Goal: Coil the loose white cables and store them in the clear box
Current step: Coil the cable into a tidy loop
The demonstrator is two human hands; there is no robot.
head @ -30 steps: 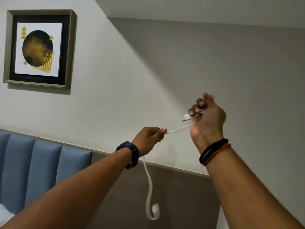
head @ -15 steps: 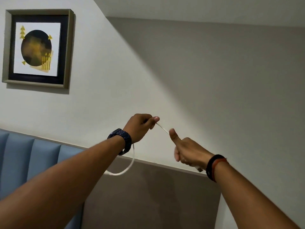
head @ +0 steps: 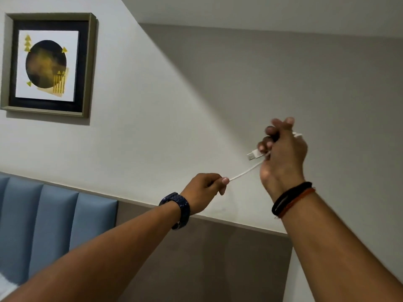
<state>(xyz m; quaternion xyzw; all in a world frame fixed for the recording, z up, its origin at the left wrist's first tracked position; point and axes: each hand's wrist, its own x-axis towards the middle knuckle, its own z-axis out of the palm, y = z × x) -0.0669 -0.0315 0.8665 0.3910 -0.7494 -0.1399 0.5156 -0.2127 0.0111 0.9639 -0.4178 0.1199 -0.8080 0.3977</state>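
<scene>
While both hands pinch it, the white cable (head: 244,172) runs taut.

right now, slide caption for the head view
Left hand and right hand hold a white cable stretched between them, its plug sticking out of the right hand.

no readable text, labels or numbers anywhere in view.

Bedroom: blue padded headboard (head: 50,223), framed art (head: 49,65) on wall.
</scene>
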